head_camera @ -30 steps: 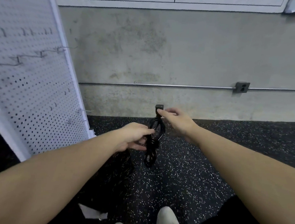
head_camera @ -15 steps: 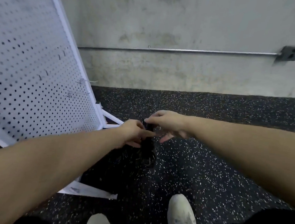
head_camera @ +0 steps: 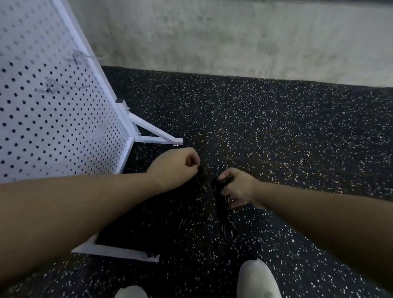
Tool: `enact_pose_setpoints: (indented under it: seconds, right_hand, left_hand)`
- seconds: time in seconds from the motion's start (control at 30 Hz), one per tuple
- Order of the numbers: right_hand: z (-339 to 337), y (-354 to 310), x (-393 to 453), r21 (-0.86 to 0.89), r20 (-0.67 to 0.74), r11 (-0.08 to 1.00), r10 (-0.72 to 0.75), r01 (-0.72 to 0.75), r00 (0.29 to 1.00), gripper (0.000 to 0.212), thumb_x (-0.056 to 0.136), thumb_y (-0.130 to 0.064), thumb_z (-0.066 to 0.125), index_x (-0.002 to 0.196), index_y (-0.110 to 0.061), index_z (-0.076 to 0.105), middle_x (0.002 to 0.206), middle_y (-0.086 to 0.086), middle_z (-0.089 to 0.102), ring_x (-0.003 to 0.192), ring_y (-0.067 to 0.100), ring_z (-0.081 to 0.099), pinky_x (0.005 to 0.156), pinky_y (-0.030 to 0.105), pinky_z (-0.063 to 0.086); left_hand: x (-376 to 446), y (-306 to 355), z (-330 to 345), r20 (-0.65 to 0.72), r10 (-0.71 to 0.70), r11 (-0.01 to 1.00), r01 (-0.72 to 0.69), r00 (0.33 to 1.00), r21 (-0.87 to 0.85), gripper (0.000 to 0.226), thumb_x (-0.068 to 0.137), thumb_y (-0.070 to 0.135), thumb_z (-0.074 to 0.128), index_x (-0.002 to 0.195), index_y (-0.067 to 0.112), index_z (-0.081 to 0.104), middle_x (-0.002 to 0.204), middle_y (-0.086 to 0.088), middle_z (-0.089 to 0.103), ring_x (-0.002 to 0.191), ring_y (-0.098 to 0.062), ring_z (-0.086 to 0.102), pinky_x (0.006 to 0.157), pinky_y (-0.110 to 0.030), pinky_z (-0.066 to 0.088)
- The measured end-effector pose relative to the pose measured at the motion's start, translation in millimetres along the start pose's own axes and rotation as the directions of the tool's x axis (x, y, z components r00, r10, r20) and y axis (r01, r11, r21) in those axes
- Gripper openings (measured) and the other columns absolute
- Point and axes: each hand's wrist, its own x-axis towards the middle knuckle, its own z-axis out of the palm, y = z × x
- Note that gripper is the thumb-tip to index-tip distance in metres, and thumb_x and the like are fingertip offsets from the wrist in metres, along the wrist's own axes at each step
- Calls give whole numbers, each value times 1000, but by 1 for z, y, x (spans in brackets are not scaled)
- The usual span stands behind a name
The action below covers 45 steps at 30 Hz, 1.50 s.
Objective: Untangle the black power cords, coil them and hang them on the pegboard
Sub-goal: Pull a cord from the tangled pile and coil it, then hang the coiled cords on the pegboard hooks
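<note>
Cord (head_camera: pixel 219 193), one dark blurred bundle at centre frame, gripped by the right hand (head_camera: pixel 239 187); left hand (head_camera: pixel 175 166) is fisted, contents unclear; two white shoes (head_camera: pixel 259 292) below.

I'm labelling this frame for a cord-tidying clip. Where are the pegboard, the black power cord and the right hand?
pegboard (head_camera: pixel 40 117), head view, on its perforated white panel.
black power cord (head_camera: pixel 216 183), head view, on the dark bundle beside the fingers.
right hand (head_camera: pixel 239 187), head view, on the back of the hand.

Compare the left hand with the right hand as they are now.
The left hand is a closed fist, sitting higher and nearer the pegboard; what it holds is hidden. The right hand sits lower and plainly grips a black cord. Both hover over the speckled floor.
</note>
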Motion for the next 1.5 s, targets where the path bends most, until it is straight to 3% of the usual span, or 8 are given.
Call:
enact_pose_setpoints:
  seconds: [0.17,0.37,0.53,0.87,1.13,1.2,1.3,1.5]
  right_hand:
    - [3,-28,-7,-165,83,985,-45,58,996,32,100,-20,61,131,-19,53,118,8,57,100,24,61,68,33,58]
    - [4,-48,-9,30,26,996,-91,90,996,33,102,-32,55,131,-17,52,120,8,61,92,20,63,74,34,61]
    - [8,-56,3,68,46,995,-80,77,996,53,99,-47,59,139,-13,51,131,7,58,95,20,66,69,32,60]
    - [5,-84,17,7,-80,976,-218,219,973,34,95,-46,65,112,-17,69,97,-1,71,84,12,66,70,26,56]
    - [-31,-174,-35,291,-244,774,-507,562,826,30,90,-35,74,106,-17,57,120,16,66,98,21,62,88,42,51]
    - [-36,-196,-55,354,-264,674,-593,649,761,35,92,-28,72,119,-19,50,126,9,62,106,19,62,82,32,49]
    - [-46,-229,-93,298,-262,582,-712,756,651,51,95,-30,69,141,-25,48,132,-4,60,116,11,60,85,23,46]
    - [-75,-281,-176,82,-253,533,-806,842,535,59,91,-54,66,142,-30,50,130,-10,62,118,3,58,104,25,43]
  left_hand:
    - [0,-29,-28,-37,-61,996,63,997,57,29,89,26,71,114,23,57,116,3,57,106,-17,57,92,-36,50]
    - [-4,-51,-27,150,-265,964,265,953,15,77,90,37,74,154,17,36,149,-5,48,126,-22,56,101,-31,47]
    - [2,-51,-20,225,-254,959,276,940,-68,64,92,34,74,148,17,48,116,4,60,98,-12,59,83,-22,47]
    - [16,-58,-48,267,-262,931,316,927,-184,55,81,37,86,129,20,64,109,9,69,99,-8,66,92,-28,55]
    - [0,-7,-136,7,-239,812,204,971,-547,47,79,35,88,119,21,67,106,6,76,92,-11,75,82,-29,61]
    - [-9,13,-163,-27,-215,776,154,976,-612,42,83,33,85,119,18,69,106,3,78,95,-14,76,90,-36,61]
    - [-32,45,-203,-67,-159,746,75,985,-662,31,88,29,80,116,20,71,104,2,79,93,-16,76,93,-35,59]
    - [-79,98,-266,-178,-132,740,-23,975,-673,33,87,30,80,116,25,66,101,5,80,86,-9,76,71,-26,56]
